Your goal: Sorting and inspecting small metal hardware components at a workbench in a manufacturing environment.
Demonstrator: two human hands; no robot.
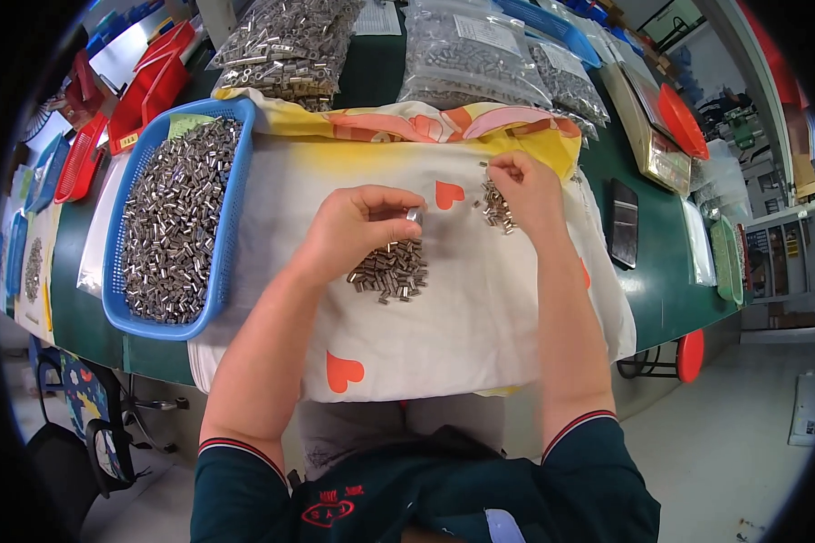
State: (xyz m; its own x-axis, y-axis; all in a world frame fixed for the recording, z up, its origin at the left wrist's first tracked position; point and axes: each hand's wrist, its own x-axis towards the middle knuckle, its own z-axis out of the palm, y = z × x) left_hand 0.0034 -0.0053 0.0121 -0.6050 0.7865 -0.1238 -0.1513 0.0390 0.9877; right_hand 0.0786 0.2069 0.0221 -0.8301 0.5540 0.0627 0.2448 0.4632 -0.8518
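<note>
My left hand hovers over a pile of small metal tubes on the white cloth with red hearts, and it pinches one small metal tube at its fingertips. My right hand rests farther right, fingers curled down onto a smaller heap of the same metal tubes. Whether it grips one of them is hidden by the fingers.
A blue basket full of metal tubes stands to the left. Clear bags of metal parts lie at the back. A scale, a dark pad and red trays sit on the green table.
</note>
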